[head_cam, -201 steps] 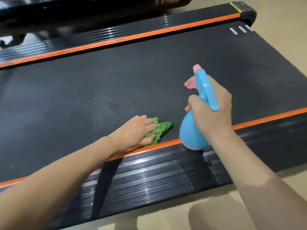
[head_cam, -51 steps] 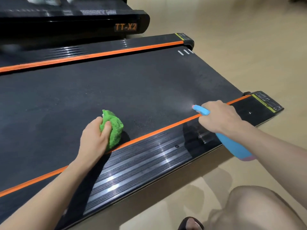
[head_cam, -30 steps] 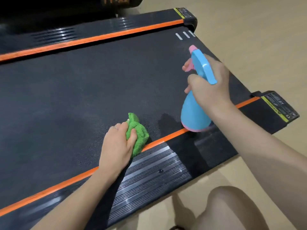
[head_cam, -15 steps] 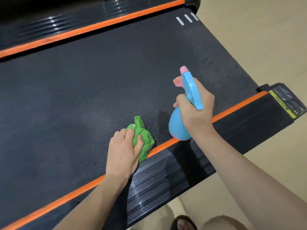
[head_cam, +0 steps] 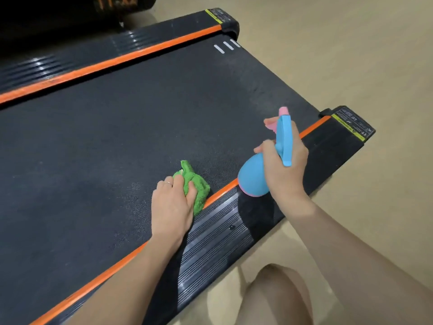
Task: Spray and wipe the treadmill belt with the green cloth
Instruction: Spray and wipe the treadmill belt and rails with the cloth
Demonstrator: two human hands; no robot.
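The black treadmill belt (head_cam: 117, 141) fills the left and middle of the head view. My left hand (head_cam: 171, 205) presses a bunched green cloth (head_cam: 195, 187) onto the belt right beside the near orange stripe (head_cam: 220, 192). My right hand (head_cam: 284, 167) grips a blue spray bottle (head_cam: 254, 178) with a pink nozzle, held upright just above the near edge, to the right of the cloth. The nozzle points away from me over the belt, and a finger rests by the pink trigger.
A ribbed black side rail (head_cam: 215, 233) runs along the near edge, with a yellow warning label (head_cam: 351, 124) at its end cap. A second rail with an orange stripe (head_cam: 112, 61) lies on the far side. Beige floor (head_cam: 351, 55) surrounds the end. My knee (head_cam: 276, 294) is at the bottom.
The bottle was low beside the rail, then rose upright over the belt edge and stays there. The cloth hand has kept its place by the orange stripe while the view shifted.
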